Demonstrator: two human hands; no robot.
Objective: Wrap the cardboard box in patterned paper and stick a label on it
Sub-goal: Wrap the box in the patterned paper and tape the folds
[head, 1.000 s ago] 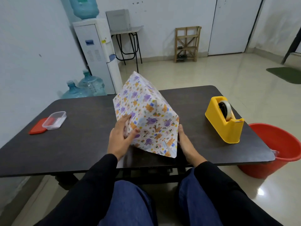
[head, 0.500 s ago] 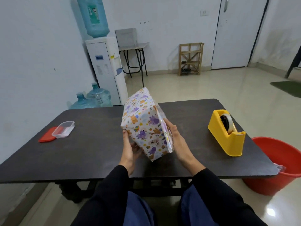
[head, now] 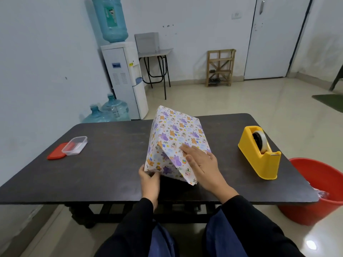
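Pressing the right grip (head: 202,164), fingers straight, flat on the near side of the wrapped box (head: 178,130), tilting up on the table (head: 111,164). Pinching its low left paper corner with the left grip (head: 149,179). Next, likely reaching right for the tape holder (head: 258,164), holding one roll (head: 260,143), nearer the right grip. Sitting open far left: clear tub (head: 75,147).

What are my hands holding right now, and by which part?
The left hand grips the box wrapped in patterned paper at its lower near corner; the right hand lies flat on its near face, pressing, not gripping.
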